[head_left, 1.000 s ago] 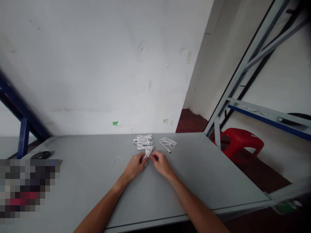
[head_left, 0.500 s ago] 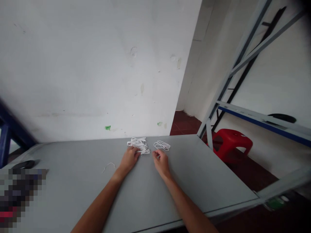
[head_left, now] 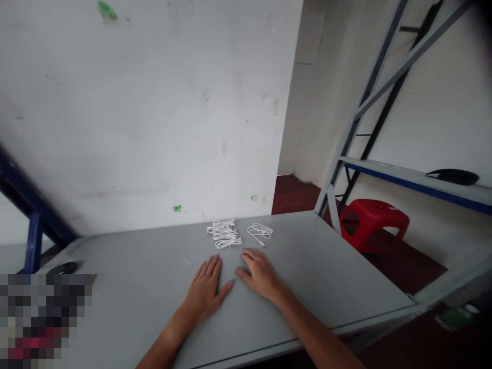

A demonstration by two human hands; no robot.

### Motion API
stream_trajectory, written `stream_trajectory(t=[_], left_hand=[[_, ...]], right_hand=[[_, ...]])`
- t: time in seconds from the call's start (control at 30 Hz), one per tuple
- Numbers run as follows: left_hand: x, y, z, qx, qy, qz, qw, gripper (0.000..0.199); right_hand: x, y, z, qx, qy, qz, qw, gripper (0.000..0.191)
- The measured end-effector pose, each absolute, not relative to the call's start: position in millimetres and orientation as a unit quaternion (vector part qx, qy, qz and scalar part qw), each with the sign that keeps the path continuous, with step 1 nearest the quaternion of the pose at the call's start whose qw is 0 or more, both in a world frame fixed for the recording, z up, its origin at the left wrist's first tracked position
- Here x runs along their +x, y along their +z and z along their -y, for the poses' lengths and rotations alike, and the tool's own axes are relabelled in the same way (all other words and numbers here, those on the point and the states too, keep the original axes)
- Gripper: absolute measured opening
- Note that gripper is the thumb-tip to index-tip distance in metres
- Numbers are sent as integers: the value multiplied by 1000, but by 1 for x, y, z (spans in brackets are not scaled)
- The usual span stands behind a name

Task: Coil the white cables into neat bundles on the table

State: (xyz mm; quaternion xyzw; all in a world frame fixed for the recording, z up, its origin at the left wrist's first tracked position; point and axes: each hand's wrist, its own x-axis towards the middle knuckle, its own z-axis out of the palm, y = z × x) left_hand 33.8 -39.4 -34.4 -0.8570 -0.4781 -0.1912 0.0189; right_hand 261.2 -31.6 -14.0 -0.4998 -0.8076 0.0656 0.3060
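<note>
Now I see my left hand (head_left: 205, 289) off the far cable pile (head_left: 226, 237), which looks set down. It and my right hand (head_left: 259, 272) spread wide, empty.

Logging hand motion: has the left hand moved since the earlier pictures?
Yes: the left hand moved away from the wall, toward the table's near edge.

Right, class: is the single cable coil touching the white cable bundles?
Apart: the head view shows a strip of grey tabletop between the single cable coil and the white cable bundles.
</note>
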Motion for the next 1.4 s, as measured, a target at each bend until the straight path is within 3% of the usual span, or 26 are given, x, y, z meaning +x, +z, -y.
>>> stream_trajectory(t=[0.13, 0.43, 0.6, 0.73, 0.83, 0.97, 1.1, 1.4], left_hand=[[34, -33, 45, -865, -147, 480, 24, 74], [36, -31, 46, -861, -144, 486, 32, 74], [37, -27, 46, -857, -153, 491, 27, 73], [38, -17, 42, -854, -163, 493, 12, 63], [38, -8, 37, -853, -184, 488, 0, 50], [34, 1, 31, -858, -228, 461, -7, 34], [24, 9, 26, -844, -247, 476, 10, 31], [3, 12, 14, -800, -262, 538, 54, 28]], right_hand=[[266, -13, 50, -486, 46, 844, 223, 66], [267, -12, 50, -500, 53, 845, 182, 71], [266, -15, 50, -494, 52, 840, 220, 66], [272, -20, 34, -513, 51, 803, 299, 41], [283, -21, 9, -571, -2, 749, 335, 34], [297, -19, -29, -650, -68, 696, 298, 58], [304, -21, -50, -692, -56, 680, 235, 75], [295, -14, -44, -695, -51, 696, 172, 35]])
